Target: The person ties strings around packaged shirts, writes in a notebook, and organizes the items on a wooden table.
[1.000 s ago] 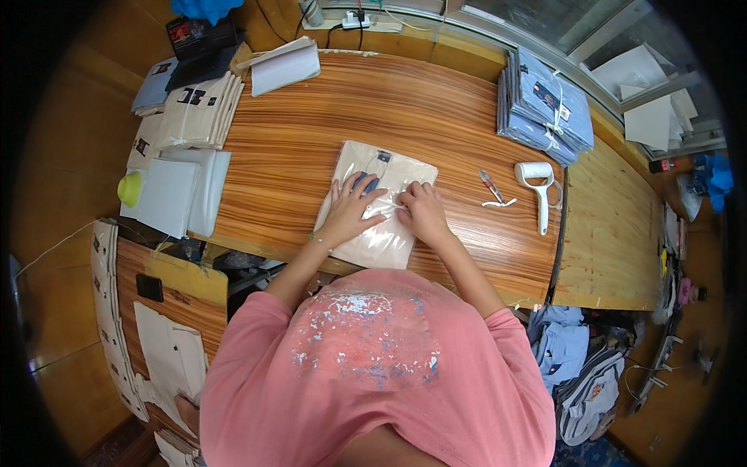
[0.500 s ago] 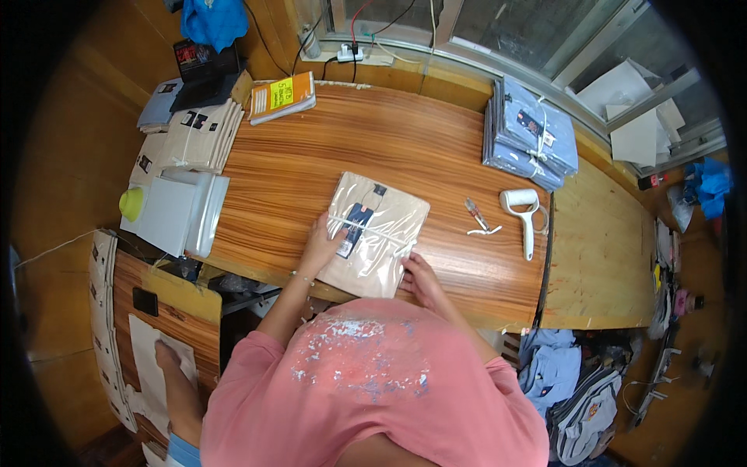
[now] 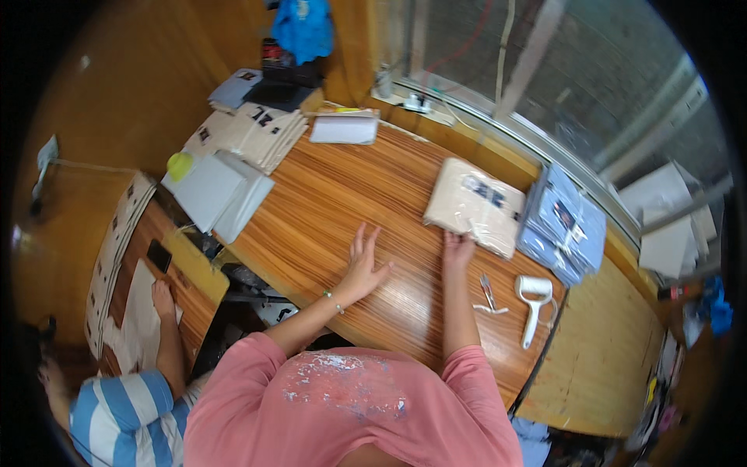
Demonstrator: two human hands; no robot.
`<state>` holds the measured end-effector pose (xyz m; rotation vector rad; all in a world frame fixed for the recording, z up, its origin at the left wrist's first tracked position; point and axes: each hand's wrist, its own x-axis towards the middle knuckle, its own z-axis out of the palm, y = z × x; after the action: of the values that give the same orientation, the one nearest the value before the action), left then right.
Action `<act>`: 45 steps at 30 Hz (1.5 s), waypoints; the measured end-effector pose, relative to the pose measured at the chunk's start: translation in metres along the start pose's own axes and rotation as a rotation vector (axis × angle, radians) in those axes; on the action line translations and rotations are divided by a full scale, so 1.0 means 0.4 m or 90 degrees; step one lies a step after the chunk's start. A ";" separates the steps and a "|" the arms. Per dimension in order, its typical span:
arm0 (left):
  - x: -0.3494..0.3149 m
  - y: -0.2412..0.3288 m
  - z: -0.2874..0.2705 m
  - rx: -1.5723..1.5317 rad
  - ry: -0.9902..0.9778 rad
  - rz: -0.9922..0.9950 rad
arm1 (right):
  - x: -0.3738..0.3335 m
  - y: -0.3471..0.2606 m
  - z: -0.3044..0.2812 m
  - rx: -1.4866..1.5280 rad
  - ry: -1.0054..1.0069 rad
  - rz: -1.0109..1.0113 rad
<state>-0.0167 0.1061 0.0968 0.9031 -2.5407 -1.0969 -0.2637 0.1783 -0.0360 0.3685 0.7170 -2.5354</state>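
A folded beige garment in a clear plastic bag point(image 3: 467, 204), with dark tags on top, lies toward the far right of the table, close beside the blue stack. My right hand point(image 3: 457, 253) grips its near edge, arm stretched forward, with the fingertips partly hidden at the plastic. Over the middle of the table, my left hand point(image 3: 364, 268) is spread with nothing in it. Nearer to me on the right lie small snips point(image 3: 488, 292) with a white strip beside them, and a white lint roller point(image 3: 534, 300).
Bagged blue garments point(image 3: 562, 226) are stacked by the window. Beige garments point(image 3: 257, 128), white sheets point(image 3: 206, 191) and a notebook point(image 3: 345, 128) occupy the far left. A co-worker's arm point(image 3: 167, 335) rests at the lower-left table, near a black phone point(image 3: 159, 255).
The bagged beige garment has gone from in front of me to the far right, with my right hand at it. My left hand has let go, and the view has turned.
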 end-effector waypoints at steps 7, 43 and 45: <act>0.294 -0.252 -0.249 0.222 0.295 0.071 | -0.186 -0.026 0.009 -0.223 0.039 -0.075; 0.340 -0.502 -0.412 -0.503 -0.131 -0.039 | -0.292 0.471 0.382 -1.280 -0.373 -0.461; 0.315 -0.543 -0.408 -0.479 -0.061 -0.027 | -0.294 0.494 0.443 -1.247 -0.372 -0.620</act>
<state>0.0521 -0.1815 0.0494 0.6933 -1.8930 -1.9379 -0.0847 -0.0234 0.0712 -1.4953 2.7832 -1.0429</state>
